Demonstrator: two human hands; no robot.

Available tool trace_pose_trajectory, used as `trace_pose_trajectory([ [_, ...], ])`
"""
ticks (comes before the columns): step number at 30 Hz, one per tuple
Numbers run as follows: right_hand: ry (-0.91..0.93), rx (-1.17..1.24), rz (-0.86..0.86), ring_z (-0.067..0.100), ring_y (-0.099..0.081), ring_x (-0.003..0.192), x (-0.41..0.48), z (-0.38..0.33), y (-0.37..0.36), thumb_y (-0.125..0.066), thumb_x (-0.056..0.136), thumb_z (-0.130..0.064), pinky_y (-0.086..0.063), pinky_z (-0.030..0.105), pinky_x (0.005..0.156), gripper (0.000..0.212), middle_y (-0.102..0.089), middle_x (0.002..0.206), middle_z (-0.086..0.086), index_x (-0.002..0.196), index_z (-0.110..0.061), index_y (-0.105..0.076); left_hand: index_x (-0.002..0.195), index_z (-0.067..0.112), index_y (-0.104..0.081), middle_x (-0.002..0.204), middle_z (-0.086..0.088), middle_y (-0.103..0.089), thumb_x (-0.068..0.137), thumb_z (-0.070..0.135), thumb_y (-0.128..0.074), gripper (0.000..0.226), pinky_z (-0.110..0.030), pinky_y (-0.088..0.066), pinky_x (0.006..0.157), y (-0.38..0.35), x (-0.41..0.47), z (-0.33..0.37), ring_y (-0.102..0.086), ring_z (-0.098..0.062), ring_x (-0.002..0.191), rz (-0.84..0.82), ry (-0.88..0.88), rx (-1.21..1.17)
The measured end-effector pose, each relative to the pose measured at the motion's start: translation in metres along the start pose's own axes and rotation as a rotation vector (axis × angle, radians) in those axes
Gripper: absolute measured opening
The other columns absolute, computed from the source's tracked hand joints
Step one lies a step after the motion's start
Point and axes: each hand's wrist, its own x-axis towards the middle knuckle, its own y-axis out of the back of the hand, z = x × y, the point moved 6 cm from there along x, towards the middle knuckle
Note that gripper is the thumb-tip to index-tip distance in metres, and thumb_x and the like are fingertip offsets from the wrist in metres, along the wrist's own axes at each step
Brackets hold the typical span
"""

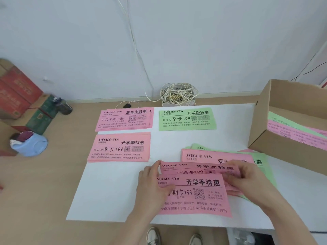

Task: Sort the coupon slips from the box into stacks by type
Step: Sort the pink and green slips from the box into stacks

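Several cartons (pixel 16 92): red and green, piled at the far left on the tan surface (pixel 53 183).
Blue tub (pixel 29 145): stood just near of the cartons, cloth stuffed inside.
White sheet (pixel 109 191): lay flat on the tan surface, under all the sorted slips.
Far pink stack (pixel 123 119): sat at the sheet's far left corner, headed 周年庆特惠.
Near pink stack (pixel 120 148): lay just nearer, apart from the far one, headed 开学季特惠.
Left hand (pixel 152 188): gripped the left end of the upper pink slip (pixel 200 168), thumb lying on the lower pink slip (pixel 194 197).
Green slip (pixel 187 119): lay right of the far pink stack, apart from it; I could not tell whether more lay beneath.
Cable coil (pixel 178 94): bundled against the wall beyond the sheet.
Slips in hand: the upper one was held raised between both hands and overlapped the far edge of the lower one, which lay flat near the sheet's near edge.
Loose pile (pixel 212 156): pink and green slips, fanned beneath and beyond the hands.
Right hand (pixel 247 177): pinched the upper slip's right end.
Cardboard box (pixel 261 135): open, at the far right, with more pink and green slips inside.
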Motion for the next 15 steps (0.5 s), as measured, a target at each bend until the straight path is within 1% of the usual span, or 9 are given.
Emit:
trace_pose_trajectory([
  [1, -0.008, 0.001, -0.003, 0.029, -0.073, 0.084, 0.0, 0.0, -0.001, -0.049, 0.093, 0.011, -0.061, 0.037, 0.069, 0.023, -0.075, 0.09, 0.013, 0.098, -0.003, -0.067, 0.132, 0.029, -0.044, 0.096, 0.02, -0.039, 0.074, 0.037, -0.075, 0.067, -0.021, -0.034, 0.088, 0.001, 0.0, -0.002, -0.036, -0.005, 0.099, 0.006, 0.01, 0.007],
  [3, -0.011, -0.015, -0.006, 0.027, -0.073, 0.084, -0.001, -0.002, -0.002, -0.049, 0.093, 0.01, -0.061, 0.034, 0.067, 0.024, -0.075, 0.09, 0.012, 0.099, -0.003, -0.068, 0.113, 0.031, -0.055, 0.092, 0.02, -0.038, 0.07, 0.044, -0.077, 0.05, -0.021, -0.034, 0.084, 0.003, 0.0, -0.006, -0.037, -0.008, 0.098, 0.017, 0.002, 0.06],
  [5, -0.012, -0.048, -0.005, 0.025, -0.074, 0.083, -0.002, -0.004, -0.003, -0.051, 0.093, 0.006, -0.061, 0.033, 0.067, 0.022, -0.076, 0.091, 0.011, 0.099, -0.005, -0.069, 0.09, 0.033, -0.056, 0.095, 0.017, -0.037, 0.065, 0.052, -0.077, 0.038, -0.022, -0.033, 0.084, 0.006, 0.001, -0.011, -0.033, -0.008, 0.096, 0.02, 0.01, 0.114],
  [7, -0.013, -0.074, 0.002, 0.023, -0.074, 0.081, -0.001, -0.005, -0.006, -0.054, 0.094, 0.001, -0.06, 0.03, 0.064, 0.018, -0.076, 0.089, 0.009, 0.098, -0.006, -0.07, 0.076, 0.034, -0.052, 0.095, 0.018, -0.039, 0.063, 0.054, -0.078, 0.036, -0.025, -0.033, 0.084, 0.01, 0.001, -0.013, -0.033, -0.007, 0.094, -0.019, 0.015, 0.134],
  [9, -0.006, -0.097, 0.013, 0.02, -0.074, 0.079, -0.001, -0.009, -0.012, -0.054, 0.095, -0.004, -0.059, 0.025, 0.06, 0.017, -0.076, 0.087, 0.006, 0.098, -0.007, -0.071, 0.068, 0.033, -0.052, 0.087, 0.018, -0.052, 0.067, 0.044, -0.08, 0.03, -0.028, -0.04, 0.079, 0.018, -0.001, -0.013, -0.046, -0.007, 0.089, -0.073, 0.018, 0.067],
  [11, 0.02, -0.124, 0.017, 0.016, -0.074, 0.078, 0.0, -0.014, -0.022, -0.052, 0.097, -0.01, -0.057, 0.022, 0.058, 0.02, -0.076, 0.087, 0.003, 0.098, -0.012, -0.072, 0.069, 0.03, -0.061, 0.076, 0.011, -0.067, 0.073, 0.026, -0.08, 0.02, -0.031, -0.052, 0.07, 0.032, -0.005, -0.019, -0.062, -0.006, 0.075, -0.126, 0.106, -0.142],
  [12, 0.046, -0.158, 0.031, 0.014, -0.073, 0.077, 0.001, -0.017, -0.028, -0.052, 0.097, -0.014, -0.057, 0.022, 0.059, 0.02, -0.077, 0.086, 0.001, 0.097, -0.016, -0.072, 0.074, 0.03, -0.065, 0.077, 0.011, -0.07, 0.074, 0.018, -0.079, 0.018, -0.03, -0.055, 0.068, 0.043, -0.006, -0.024, -0.065, -0.003, 0.072, -0.131, 0.15, -0.24],
  [13, 0.074, -0.209, 0.056, 0.011, -0.073, 0.076, 0.004, -0.021, -0.034, -0.053, 0.097, -0.017, -0.057, 0.023, 0.06, 0.02, -0.076, 0.085, -0.001, 0.094, -0.021, -0.073, 0.08, 0.031, -0.068, 0.081, 0.012, -0.072, 0.075, 0.013, -0.078, 0.022, -0.027, -0.055, 0.067, 0.057, -0.006, -0.03, -0.066, -0.001, 0.073, -0.117, 0.179, -0.302],
  [15, 0.125, -0.266, 0.132, 0.012, -0.072, 0.072, 0.01, -0.027, -0.047, -0.056, 0.096, -0.019, -0.055, 0.027, 0.056, 0.018, -0.076, 0.08, -0.001, 0.089, -0.023, -0.073, 0.09, 0.035, -0.067, 0.083, 0.007, -0.071, 0.077, 0.01, -0.077, 0.03, -0.014, -0.049, 0.06, 0.087, -0.005, -0.045, -0.065, 0.002, 0.071, -0.104, 0.213, -0.307],
])
